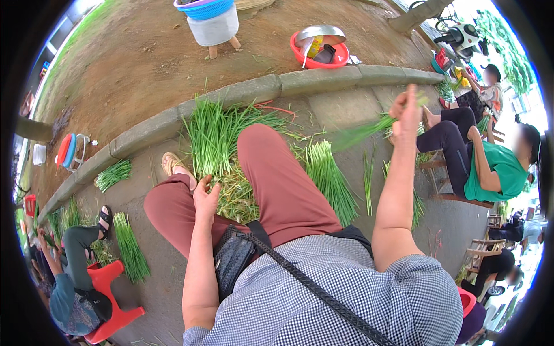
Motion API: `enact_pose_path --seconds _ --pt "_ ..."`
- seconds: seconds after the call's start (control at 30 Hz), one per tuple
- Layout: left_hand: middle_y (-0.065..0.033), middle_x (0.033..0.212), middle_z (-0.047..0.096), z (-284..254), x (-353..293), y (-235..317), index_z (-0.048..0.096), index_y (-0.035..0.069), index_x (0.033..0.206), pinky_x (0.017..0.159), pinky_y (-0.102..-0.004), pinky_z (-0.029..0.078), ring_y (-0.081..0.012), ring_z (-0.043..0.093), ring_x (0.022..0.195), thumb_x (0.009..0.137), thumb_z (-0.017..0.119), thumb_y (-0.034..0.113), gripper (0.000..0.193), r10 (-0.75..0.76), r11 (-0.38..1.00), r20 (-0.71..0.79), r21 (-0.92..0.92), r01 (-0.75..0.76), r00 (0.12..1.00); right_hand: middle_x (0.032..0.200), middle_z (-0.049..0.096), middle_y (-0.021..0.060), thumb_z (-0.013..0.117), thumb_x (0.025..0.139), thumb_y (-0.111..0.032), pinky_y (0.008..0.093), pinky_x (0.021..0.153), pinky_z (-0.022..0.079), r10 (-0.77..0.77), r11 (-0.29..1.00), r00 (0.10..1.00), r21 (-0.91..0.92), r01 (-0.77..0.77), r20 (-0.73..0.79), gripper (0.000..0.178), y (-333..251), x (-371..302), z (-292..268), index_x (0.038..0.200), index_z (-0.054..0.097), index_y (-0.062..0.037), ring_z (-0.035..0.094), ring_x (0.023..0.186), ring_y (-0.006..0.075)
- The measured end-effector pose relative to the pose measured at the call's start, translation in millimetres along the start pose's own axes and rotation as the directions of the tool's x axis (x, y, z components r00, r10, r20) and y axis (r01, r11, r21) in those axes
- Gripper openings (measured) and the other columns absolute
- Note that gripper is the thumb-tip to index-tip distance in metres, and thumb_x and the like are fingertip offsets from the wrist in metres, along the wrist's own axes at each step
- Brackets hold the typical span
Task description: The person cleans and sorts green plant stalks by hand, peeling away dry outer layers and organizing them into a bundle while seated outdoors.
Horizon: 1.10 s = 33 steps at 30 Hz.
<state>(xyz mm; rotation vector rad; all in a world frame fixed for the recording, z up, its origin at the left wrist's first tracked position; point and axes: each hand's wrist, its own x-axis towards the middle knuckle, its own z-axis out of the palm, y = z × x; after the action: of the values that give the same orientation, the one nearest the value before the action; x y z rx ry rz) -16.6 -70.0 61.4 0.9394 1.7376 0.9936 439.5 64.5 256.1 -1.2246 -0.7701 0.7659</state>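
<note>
My right hand (406,113) is raised to the right, closed round a bunch of chives (365,131); the green leaves trail left, smeared by motion. My left hand (206,199) hovers over my left knee with fingers apart and nothing visible in them. Just beyond it a big heap of long green chives (210,135) lies on the ground, pale ends toward me. Yellowish trimmings (238,193) are piled between my legs. To the right of my right knee lies a neat bundle of chives (329,179) with whitish ends pointing away from me.
A stone kerb (231,91) curves across in front, with bare soil beyond. On it stand a red basin (320,62) with a metal lid and a white bucket (214,27). People sit at both sides; a red stool (112,300) is at left. More chive bundles (131,248) lie about.
</note>
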Motion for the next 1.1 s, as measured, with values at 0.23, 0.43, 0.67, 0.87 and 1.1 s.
enact_pose_path --seconds 0.23,0.43,0.67,0.87,1.1 --pt "-0.0028 0.087 0.061 4.8 0.2 -2.0 0.06 -0.002 0.108 0.07 -0.0225 0.043 -0.0088 0.054 0.077 0.081 0.06 0.012 0.03 -0.008 0.986 0.047 0.169 0.0 0.999 0.071 0.063 0.0143 0.064 0.076 -0.043 0.0392 0.064 0.044 0.207 0.572 0.971 -0.791 -0.217 -0.117 0.043 183.2 13.0 -53.3 0.074 0.065 0.0001 0.059 0.067 0.0257" --pt "-0.0045 0.095 0.06 11.3 4.3 -0.6 0.058 -0.001 0.11 0.078 -0.0239 0.043 -0.0107 0.054 0.085 0.083 0.059 0.009 0.029 -0.115 0.987 0.093 0.121 0.104 0.989 0.092 0.065 0.0179 0.064 0.074 -0.038 0.0398 0.081 0.046 0.382 0.329 0.903 -0.884 -0.332 -0.197 0.036 314.9 -12.6 -82.1 0.087 0.064 -0.0047 0.061 0.091 0.0311" --pt "-0.0107 0.099 0.061 17.5 4.7 3.3 0.059 -0.001 0.108 0.081 -0.0288 0.043 -0.0166 0.055 0.092 0.079 0.061 0.012 0.032 -0.211 0.971 0.105 0.135 0.196 0.972 0.101 0.062 0.0174 0.068 0.072 -0.035 0.0429 0.083 0.046 0.423 0.139 0.884 -0.949 -0.283 -0.202 0.045 383.5 -16.9 -78.3 0.103 0.054 -0.005 0.059 0.097 0.0334" --pt "-0.0079 0.096 0.06 20.3 6.9 12.1 0.056 -0.003 0.111 0.079 -0.0249 0.044 -0.0119 0.055 0.088 0.083 0.058 0.008 0.031 -0.219 0.967 0.125 0.162 0.197 0.968 0.131 0.043 0.0154 0.074 0.066 -0.038 0.0454 0.095 0.04 0.549 0.047 0.822 -0.977 -0.208 -0.148 0.085 418.8 -26.2 -83.3 0.133 0.031 -0.0078 0.043 0.12 0.0326" --pt "-0.0051 0.096 0.06 23.3 5.9 8.9 0.057 -0.001 0.111 0.074 -0.0235 0.043 -0.0097 0.054 0.083 0.083 0.058 0.01 0.03 -0.19 0.971 0.132 0.169 0.167 0.973 0.142 0.029 0.0123 0.076 0.064 -0.043 0.0475 0.101 0.033 0.483 -0.12 0.819 -0.95 -0.288 -0.309 0.102 408.8 -57.6 -79.1 0.139 0.018 -0.0051 0.031 0.129 0.0303"
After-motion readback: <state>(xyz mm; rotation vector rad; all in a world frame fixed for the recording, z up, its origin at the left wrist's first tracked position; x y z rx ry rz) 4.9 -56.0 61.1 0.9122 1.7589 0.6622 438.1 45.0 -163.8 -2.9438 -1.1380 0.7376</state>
